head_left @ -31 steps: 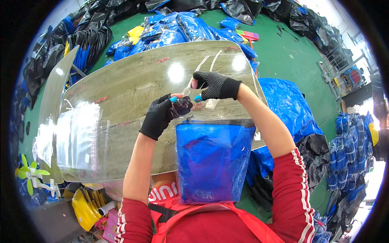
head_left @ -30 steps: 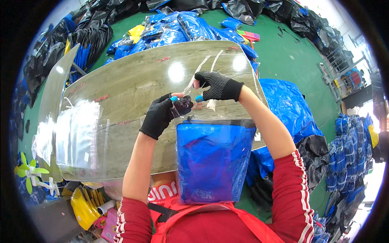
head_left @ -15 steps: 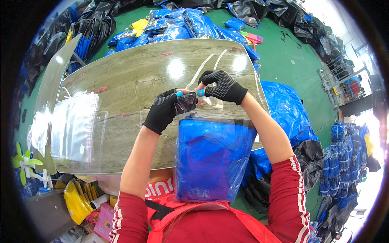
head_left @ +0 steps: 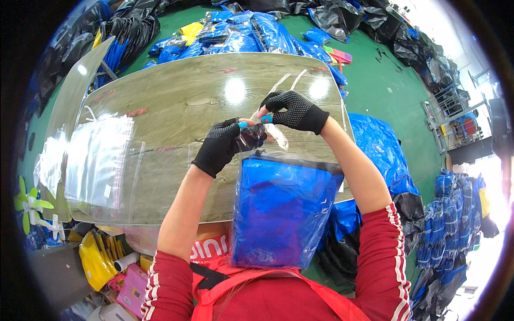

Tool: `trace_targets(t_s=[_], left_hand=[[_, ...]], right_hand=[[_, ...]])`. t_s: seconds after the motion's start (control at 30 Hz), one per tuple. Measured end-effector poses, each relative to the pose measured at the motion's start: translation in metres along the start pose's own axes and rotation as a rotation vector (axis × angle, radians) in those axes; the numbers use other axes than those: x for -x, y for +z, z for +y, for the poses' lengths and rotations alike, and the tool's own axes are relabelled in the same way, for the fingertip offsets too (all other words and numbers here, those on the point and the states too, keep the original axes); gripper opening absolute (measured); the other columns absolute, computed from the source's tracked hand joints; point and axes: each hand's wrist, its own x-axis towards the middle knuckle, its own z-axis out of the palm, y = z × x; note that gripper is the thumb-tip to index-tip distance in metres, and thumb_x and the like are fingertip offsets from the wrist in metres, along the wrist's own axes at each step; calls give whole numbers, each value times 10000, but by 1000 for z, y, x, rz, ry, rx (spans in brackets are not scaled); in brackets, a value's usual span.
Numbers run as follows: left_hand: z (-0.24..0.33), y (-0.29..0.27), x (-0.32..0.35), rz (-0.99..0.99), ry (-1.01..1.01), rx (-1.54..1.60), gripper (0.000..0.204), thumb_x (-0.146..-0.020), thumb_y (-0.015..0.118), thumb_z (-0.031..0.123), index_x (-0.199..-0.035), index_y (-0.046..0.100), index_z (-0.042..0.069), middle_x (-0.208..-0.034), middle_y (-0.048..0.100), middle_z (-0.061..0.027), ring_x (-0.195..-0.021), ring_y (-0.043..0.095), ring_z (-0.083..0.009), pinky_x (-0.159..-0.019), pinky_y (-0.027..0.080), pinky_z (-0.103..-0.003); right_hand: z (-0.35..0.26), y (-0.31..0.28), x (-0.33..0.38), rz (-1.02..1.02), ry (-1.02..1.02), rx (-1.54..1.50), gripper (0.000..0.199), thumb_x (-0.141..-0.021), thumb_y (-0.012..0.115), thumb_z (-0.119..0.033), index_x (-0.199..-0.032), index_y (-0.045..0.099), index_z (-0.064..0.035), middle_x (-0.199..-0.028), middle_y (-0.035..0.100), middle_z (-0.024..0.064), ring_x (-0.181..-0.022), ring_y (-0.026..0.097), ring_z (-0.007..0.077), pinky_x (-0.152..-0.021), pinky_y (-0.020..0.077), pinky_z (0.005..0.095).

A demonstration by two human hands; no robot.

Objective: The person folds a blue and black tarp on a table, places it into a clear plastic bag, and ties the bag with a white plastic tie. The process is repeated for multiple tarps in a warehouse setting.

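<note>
Both my hands wear black gloves with dotted grip and bare fingertips, with blue wraps near the tips. My left hand [head_left: 222, 143] is closed on a small black bundle [head_left: 251, 138] that looks wrapped in clear film. Beside it, my right hand [head_left: 293, 112] pinches crumpled clear plastic film [head_left: 278, 138], and the fingertips of both hands nearly meet. Just below them, a large clear plastic bag with a folded blue sheet [head_left: 284, 211] inside lies over the table's near edge and against my front. Whether the film belongs to this bag, I cannot tell.
The wood-grain table [head_left: 182, 96] carries a stack of clear bags [head_left: 101, 160] at its left. Blue packages [head_left: 235, 37] are heaped beyond the far edge. A blue plastic sack [head_left: 375, 150] stands right of the table, and a green small fan [head_left: 29, 206] at the left.
My right hand has shifted slightly right and down, and the clear film under it hangs more bunched. The black bundle is tilted and partly turned in my left hand.
</note>
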Motion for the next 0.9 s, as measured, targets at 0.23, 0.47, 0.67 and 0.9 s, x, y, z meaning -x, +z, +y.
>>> trace_targets(t_s=[0.23,0.47,0.67,0.9], left_hand=[[-6,-6,0,-47,123,-313,299,-971,485,169,-1136,573,-65,-1032,667,-172,-970,676,-237,-844,547,-315],[-10,-4,-1,42,12,-62,268,-967,476,147,-1099,598,-52,-990,670,-149,-882,680,-189,-794,556,-300],[-6,4,2,48,-2,77,277,-956,507,165,-1114,603,-41,-982,670,-120,-866,676,-189,-775,553,-286],[-6,5,1,158,-21,60,258,-934,555,175,-1079,633,-24,-916,679,-91,-830,666,-166,-743,546,-278]], right_hand=[[-27,-21,-16,138,-191,1050,142,-741,644,-107,-879,663,-80,-898,653,109,-882,622,298,-770,492,425],[-44,-29,-11,179,6,465,141,-777,697,-186,-883,674,-95,-854,655,118,-795,651,309,-723,516,411],[-46,26,5,-39,83,705,355,-732,744,-374,-936,645,-100,-922,639,105,-864,636,313,-731,518,406],[-53,40,10,120,-18,736,278,-758,683,-247,-1001,649,-117,-949,626,105,-877,625,303,-701,513,430]])
